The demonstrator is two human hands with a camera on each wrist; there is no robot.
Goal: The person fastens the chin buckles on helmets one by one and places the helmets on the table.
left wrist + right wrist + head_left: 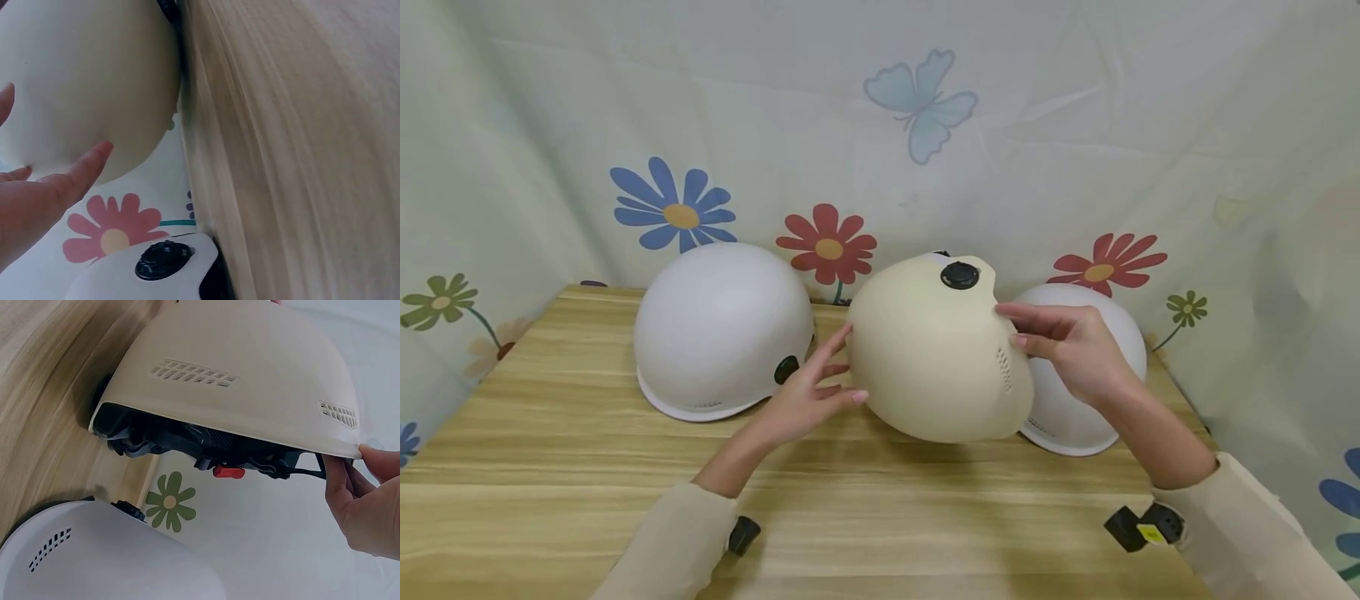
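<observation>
The cream helmet is held between the two hands, over the wooden table and between the left white helmet and the right white helmet, the latter being partly covered by it in the head view. Its rim is pinched by the right hand, with the thumb placed on the outer shell and the fingers tucked beneath the edge. By the left hand, set with fingers spread and held fairly straight, the rounded shell is only touched on the opposite side, so the firmer hold is judged to be given by the right. The shell is tipped rather than set upright: in the right wrist view the long line of the rim is slanted from an end near the table up to the pinched end, and the straps and a red buckle are left exposed below it. The black dial is turned toward the top, nearer the right hand's fingertips than the left's; whether any part is rested on the table cannot be told
</observation>
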